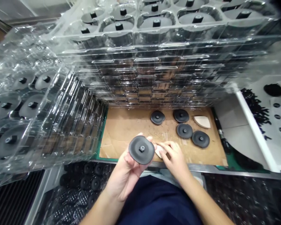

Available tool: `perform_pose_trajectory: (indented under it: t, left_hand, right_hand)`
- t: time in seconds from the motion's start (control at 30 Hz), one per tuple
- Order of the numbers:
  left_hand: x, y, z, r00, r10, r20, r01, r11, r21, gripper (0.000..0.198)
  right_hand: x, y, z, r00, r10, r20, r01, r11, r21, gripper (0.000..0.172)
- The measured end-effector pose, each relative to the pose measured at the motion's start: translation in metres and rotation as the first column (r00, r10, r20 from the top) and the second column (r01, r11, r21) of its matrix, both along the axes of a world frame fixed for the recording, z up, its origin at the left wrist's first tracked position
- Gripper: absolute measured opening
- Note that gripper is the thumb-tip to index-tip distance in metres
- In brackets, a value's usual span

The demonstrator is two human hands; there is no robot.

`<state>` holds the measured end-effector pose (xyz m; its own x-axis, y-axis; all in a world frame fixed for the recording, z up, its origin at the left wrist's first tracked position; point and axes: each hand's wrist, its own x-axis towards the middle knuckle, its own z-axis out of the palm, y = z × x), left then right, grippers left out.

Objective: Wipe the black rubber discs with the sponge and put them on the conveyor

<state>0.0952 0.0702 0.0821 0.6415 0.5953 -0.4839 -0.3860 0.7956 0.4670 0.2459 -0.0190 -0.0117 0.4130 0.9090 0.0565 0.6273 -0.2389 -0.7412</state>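
Observation:
Just above the front edge of a brown cardboard sheet [121,125], my left hand [127,175] grips a dark grey rounded disc [141,153] by its rim. The disc's raised central stub faces up at me. Beside it, my right hand [174,157] pinches a small pale beige pad [158,151], held close to the disc's right rim. Fingers cover part of this pad, and I cannot tell whether it touches the disc. Farther back lie several similar discs, among them one disc alone [157,117] and another disc [200,139] at the right.
A pale wedge-shaped piece [202,122] lies at the cardboard's right. Tall stacked clear plastic trays [135,59] holding discs rise behind; more trays [67,115] stand left. To the right are a white bin wall [255,125] and small black parts [255,106].

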Motion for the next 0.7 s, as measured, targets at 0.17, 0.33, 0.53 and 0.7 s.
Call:
perform_pose_trajectory:
  t: [0.17,0.33,0.53,0.7]
  left_hand:
    - [0.0,0.002,-0.006,0.999,0.011,-0.049,-0.013,0.999,-0.031,0.071]
    - [0.001,0.002,-0.014,0.998,0.034,-0.046,-0.039,0.994,-0.103,0.067]
    - [0.002,-0.003,-0.015,0.994,0.086,-0.074,-0.094,0.99,-0.107,0.061]
    - [-0.001,-0.003,-0.009,0.993,0.092,-0.073,-0.097,0.992,-0.078,0.058]
  right_hand:
    - [-0.015,-0.015,-0.013,0.992,-0.059,0.113,0.056,0.998,0.031,0.033]
    - [-0.013,-0.017,-0.016,0.983,-0.046,0.177,0.036,0.998,0.057,0.03]
    - [-0.004,-0.007,-0.016,0.985,-0.001,0.17,-0.018,0.994,0.109,0.029]
    - [0.005,0.002,0.003,0.996,0.029,0.08,-0.042,0.985,0.17,0.024]
